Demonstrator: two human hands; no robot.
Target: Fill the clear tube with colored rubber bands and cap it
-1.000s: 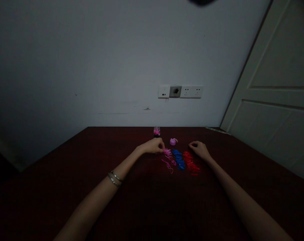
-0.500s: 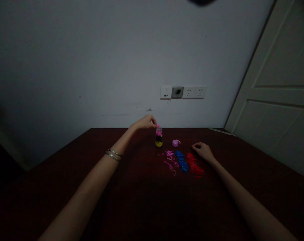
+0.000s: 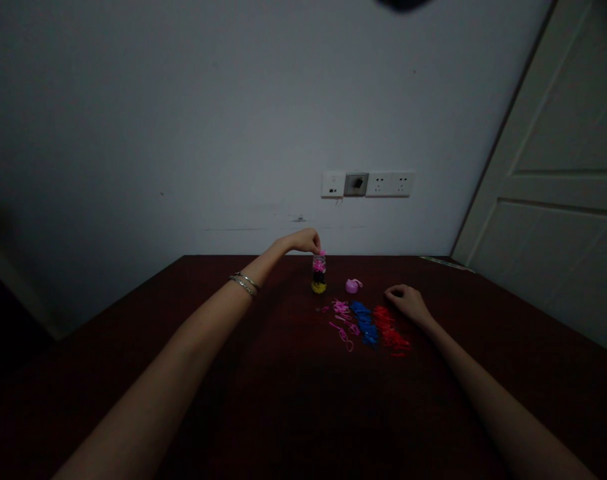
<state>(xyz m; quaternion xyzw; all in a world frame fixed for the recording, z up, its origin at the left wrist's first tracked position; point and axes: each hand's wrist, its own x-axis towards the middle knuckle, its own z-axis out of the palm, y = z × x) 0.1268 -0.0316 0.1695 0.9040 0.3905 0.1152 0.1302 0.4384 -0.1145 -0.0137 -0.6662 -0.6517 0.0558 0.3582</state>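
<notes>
My left hand [image 3: 306,240] is pinched on pink rubber bands [image 3: 323,253] right at the mouth of a small clear jar [image 3: 319,275]. The jar stands upright, with yellow at its bottom, a dark layer above and pink on top. To its right lies a light purple lid [image 3: 352,286] with a loop. My right hand [image 3: 407,302] rests on the table beyond the red rubber bands [image 3: 389,328], its thumb and fingers curled together with nothing seen in them. Blue rubber bands [image 3: 364,323] and loose pink rubber bands [image 3: 341,309] lie left of the red ones.
The dark reddish table [image 3: 283,400] meets a pale wall [image 3: 233,133] at its back edge. Sockets and switches [image 3: 366,185] are set in the wall above. A white panelled door [image 3: 558,200] stands at the right.
My left hand has shifted slightly right and stays over the jar's mouth, the pink bands at its fingertips. My right hand has kept its place. The view has moved a little.
</notes>
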